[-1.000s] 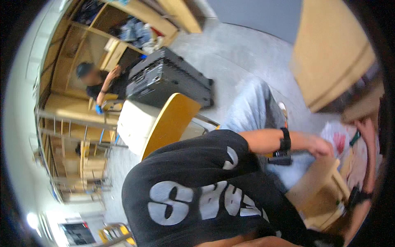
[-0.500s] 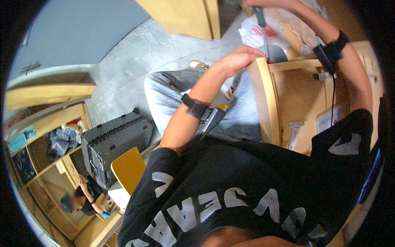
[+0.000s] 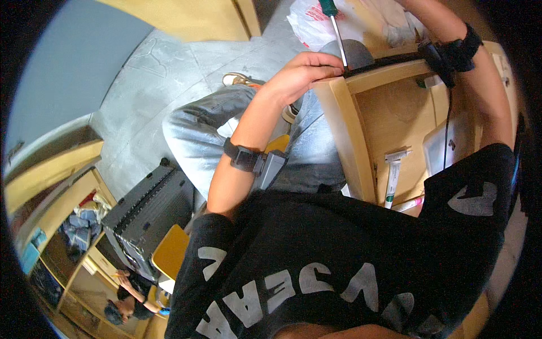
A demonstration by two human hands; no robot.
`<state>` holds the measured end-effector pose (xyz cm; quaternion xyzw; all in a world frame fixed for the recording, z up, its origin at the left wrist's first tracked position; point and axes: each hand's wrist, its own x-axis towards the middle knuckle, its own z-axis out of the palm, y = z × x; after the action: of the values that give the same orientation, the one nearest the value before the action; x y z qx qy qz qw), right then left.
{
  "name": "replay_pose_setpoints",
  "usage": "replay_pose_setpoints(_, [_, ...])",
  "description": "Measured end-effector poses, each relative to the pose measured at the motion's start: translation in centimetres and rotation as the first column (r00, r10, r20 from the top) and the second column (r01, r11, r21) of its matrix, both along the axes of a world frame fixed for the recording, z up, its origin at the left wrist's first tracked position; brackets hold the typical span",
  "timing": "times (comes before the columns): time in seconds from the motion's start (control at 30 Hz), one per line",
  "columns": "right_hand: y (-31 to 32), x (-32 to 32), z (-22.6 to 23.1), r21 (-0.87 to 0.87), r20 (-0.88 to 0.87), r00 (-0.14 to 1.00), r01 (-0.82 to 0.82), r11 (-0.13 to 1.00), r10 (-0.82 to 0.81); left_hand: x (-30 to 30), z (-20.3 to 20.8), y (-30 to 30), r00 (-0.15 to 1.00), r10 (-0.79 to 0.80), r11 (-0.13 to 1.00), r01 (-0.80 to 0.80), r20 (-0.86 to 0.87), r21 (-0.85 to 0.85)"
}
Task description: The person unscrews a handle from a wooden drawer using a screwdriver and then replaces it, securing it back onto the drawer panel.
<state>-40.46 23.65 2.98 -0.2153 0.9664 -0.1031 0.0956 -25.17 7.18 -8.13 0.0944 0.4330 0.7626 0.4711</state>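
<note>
My left hand [image 3: 302, 76] is closed at the corner of a light wooden drawer [image 3: 340, 135]. Its thumb and forefinger come together beside the tip of a screwdriver [image 3: 339, 42], and whatever they pinch is hidden. The screwdriver has a green handle, cut off by the top edge, and a bare steel shaft slanting down to the corner. My right forearm [image 3: 488, 85] reaches up past the drawer's right side; the hand itself lies beyond the top edge.
Inside the drawer lie a white tube [image 3: 393, 175] and a pale flat panel [image 3: 443, 147]. A white plastic bag [image 3: 307, 25] is behind it. At left stand a black hard case [image 3: 149, 209], a yellow-brown chair [image 3: 169, 251] and shelving [image 3: 73, 277], where another person [image 3: 135, 294] sits.
The view has shifted, so the drawer and my left hand appear farther left. My right hand, earlier at the top by the screwdriver handle, has left the picture. The screwdriver still meets the corner.
</note>
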Motion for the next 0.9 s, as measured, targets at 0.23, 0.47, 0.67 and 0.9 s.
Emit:
replay_pose_setpoints(0.23, [0.1,-0.2,0.2,-0.084,0.07,0.997,-0.015,0.996,0.021,0.1,0.1,1.0,0.978,-0.096,0.983,0.064,0.183,0.174])
replay_pose_setpoints(0.47, [-0.1,0.5,0.0,-0.105,0.048,0.993,0.108,0.989,-0.103,-0.8,-0.4,1.0,0.98,-0.149,0.973,0.122,0.129,0.197])
replay_pose_setpoints(0.67, [-1.2,1.6,2.4,-0.113,0.133,0.981,0.156,0.981,-0.14,-1.1,0.1,0.5,0.991,-0.134,0.98,0.13,0.015,0.152])
replay_pose_setpoints(0.9, [-0.3,0.6,0.3,-0.101,-0.069,0.992,0.101,0.99,-0.108,-0.8,0.2,0.5,0.994,-0.106,0.983,0.103,0.009,0.149])
